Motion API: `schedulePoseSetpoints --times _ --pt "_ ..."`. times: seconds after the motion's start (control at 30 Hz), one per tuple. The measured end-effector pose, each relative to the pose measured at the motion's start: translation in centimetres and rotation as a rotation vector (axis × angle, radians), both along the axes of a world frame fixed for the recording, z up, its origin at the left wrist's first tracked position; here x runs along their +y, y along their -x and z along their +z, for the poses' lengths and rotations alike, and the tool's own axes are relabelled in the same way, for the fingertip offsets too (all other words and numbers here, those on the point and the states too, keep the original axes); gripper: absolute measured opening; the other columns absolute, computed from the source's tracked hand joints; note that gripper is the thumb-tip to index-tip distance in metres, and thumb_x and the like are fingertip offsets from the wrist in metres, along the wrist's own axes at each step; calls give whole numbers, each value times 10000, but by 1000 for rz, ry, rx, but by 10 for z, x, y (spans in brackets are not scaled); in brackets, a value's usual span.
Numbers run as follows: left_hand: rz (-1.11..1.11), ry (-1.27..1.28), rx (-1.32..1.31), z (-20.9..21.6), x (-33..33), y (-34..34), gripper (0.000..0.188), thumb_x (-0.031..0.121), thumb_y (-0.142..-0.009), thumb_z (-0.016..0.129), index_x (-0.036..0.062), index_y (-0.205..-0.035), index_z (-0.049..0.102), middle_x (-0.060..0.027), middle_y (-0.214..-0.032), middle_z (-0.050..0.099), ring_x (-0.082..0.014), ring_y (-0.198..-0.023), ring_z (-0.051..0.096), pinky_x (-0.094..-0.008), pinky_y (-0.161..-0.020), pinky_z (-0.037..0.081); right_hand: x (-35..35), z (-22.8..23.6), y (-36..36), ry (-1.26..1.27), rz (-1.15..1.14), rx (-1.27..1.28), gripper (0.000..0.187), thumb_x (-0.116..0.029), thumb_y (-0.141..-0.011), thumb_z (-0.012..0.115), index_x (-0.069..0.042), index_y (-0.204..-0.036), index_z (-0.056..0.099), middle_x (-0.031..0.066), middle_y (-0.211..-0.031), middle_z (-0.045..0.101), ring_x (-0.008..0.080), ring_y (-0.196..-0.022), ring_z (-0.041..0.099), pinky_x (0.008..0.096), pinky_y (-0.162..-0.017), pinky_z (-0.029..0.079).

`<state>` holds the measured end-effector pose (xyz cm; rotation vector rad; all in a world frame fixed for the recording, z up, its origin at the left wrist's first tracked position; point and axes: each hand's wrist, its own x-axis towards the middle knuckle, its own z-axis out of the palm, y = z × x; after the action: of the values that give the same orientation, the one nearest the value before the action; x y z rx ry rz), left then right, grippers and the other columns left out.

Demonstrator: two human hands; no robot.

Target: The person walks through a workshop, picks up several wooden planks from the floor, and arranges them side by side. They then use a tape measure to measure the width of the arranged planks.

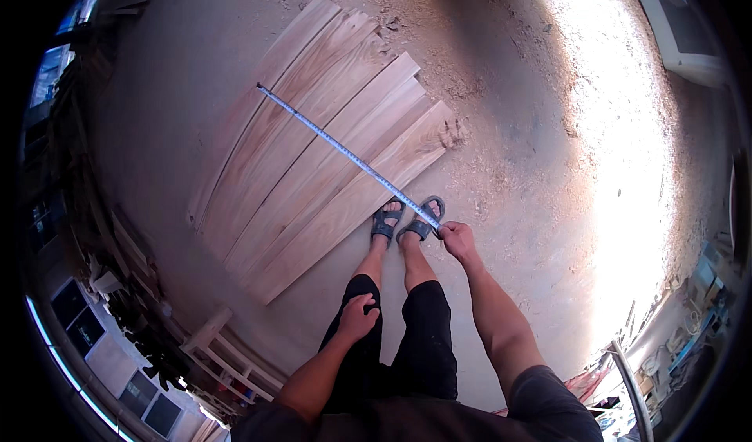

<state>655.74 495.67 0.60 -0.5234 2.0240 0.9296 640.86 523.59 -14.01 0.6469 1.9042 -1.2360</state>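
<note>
My right hand (458, 241) is closed on the near end of a tape measure (345, 151), beside my right foot. Its pale blue blade stretches diagonally away to the far left, across several light wooden boards (313, 172) laid side by side on the ground. The blade's far end rests by the board at the far left side. My left hand (358, 319) is over my left knee, holding nothing, its fingers loosely bent and the thumb apart. The tape's case is mostly hidden by my right hand.
My sandalled feet (421, 219) stand at the boards' near edge. Wood shavings (533, 74) litter the ground to the right, beside a bright sunlit strip. A wooden frame (227, 356) stands at lower left, and mixed clutter (689, 324) lies at lower right. A pale, boxy object (681, 39) sits far right.
</note>
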Motion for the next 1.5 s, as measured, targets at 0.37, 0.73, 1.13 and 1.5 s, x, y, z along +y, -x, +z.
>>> schedulePoseSetpoints --times 0.37,0.73,1.13,1.5 --pt "278 88 -147 84 -54 -64 530 242 -808 628 16 -1280 543 -135 -1122 663 -303 -1049 621 -373 -914 472 101 126 -153 -167 168 -303 182 -165 -796 610 -27 -708 690 39 -573 588 124 -457 507 283 -426 402" --pt "588 -87 39 81 -116 -187 446 189 -831 611 -6 -1229 561 -149 -931 689 -274 -870 673 -354 -793 519 2 218 -214 -323 171 -463 115 -136 -741 621 -26 -728 650 52 -566 561 155 -443 518 292 -389 385" --pt "919 347 16 112 -318 -525 378 238 -822 528 37 -1131 613 -187 -965 673 -359 -952 638 -423 -823 492 -172 280 -330 -413 397 -290 110 -131 -730 614 -24 -707 629 64 -548 531 124 -395 462 287 -366 350" --pt "1486 94 -218 129 -144 -820 550 220 -792 595 -47 -1269 537 -129 -747 663 -189 -678 630 -316 -642 508 -291 311 -346 -150 390 -66 141 -150 -720 633 -17 -761 652 72 -593 553 141 -438 496 274 -367 360"
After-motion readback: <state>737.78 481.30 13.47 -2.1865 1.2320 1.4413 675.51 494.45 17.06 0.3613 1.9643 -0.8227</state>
